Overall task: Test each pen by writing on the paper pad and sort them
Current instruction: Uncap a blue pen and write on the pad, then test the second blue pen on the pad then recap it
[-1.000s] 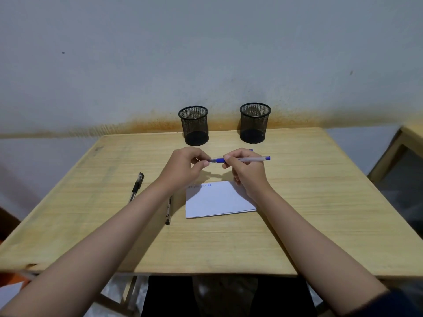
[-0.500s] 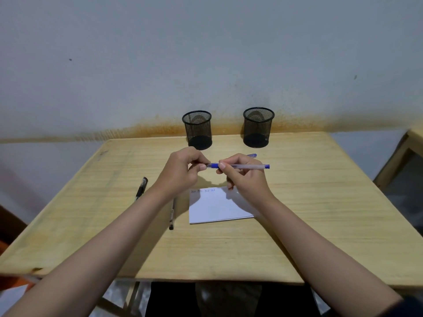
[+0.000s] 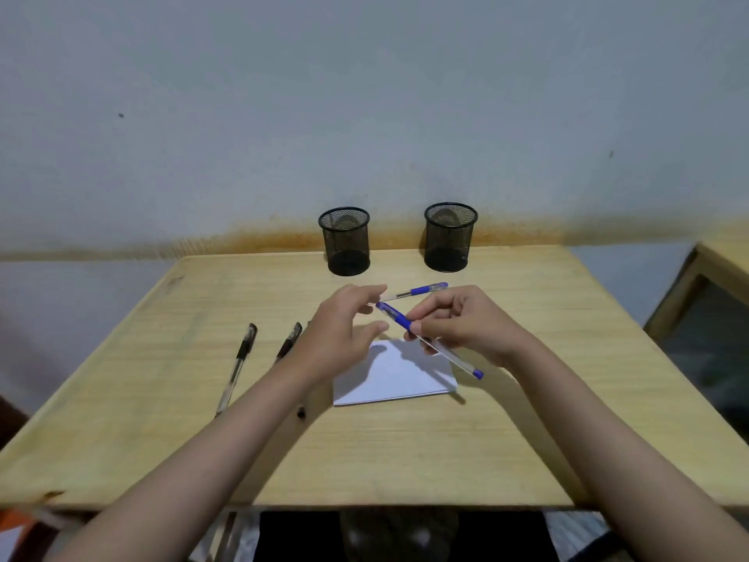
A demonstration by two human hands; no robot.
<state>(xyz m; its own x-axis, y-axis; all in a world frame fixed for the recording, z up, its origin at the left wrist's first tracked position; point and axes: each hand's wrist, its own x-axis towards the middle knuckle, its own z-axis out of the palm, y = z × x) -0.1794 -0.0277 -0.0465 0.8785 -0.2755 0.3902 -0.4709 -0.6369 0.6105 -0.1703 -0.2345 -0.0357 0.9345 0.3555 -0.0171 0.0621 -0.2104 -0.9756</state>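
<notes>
The right hand (image 3: 466,322) holds a blue pen (image 3: 429,339) between thumb and curled fingers (image 3: 435,308), gripping it near the blue grip section. The pen slants above the surface (image 3: 405,448), its capped blue end up toward the far left and its other end, with a small blue plug, down toward the near right, over the right edge of the paper pad (image 3: 395,379). The left hand (image 3: 342,334) is just beside the capped end, its fingers spread and relaxed, holding nothing; thumb and forefinger stand apart with the pen's cap close between them, and whether they touch it cannot be told.

The white pad lies flat near the middle of the surface, partly under both hands, with a faint blue mark at its far left corner. A second blue pen (image 3: 417,292) lies on the surface just beyond the hands, toward the far edge. Two black pens lie toward the left edge, the outer black pen (image 3: 239,365) in full view and the inner black pen (image 3: 289,342) partly hidden by the left forearm. Two black mesh cups stand at the far edge against the wall, the left cup (image 3: 345,241) and the right cup (image 3: 450,237), well apart from each other.
</notes>
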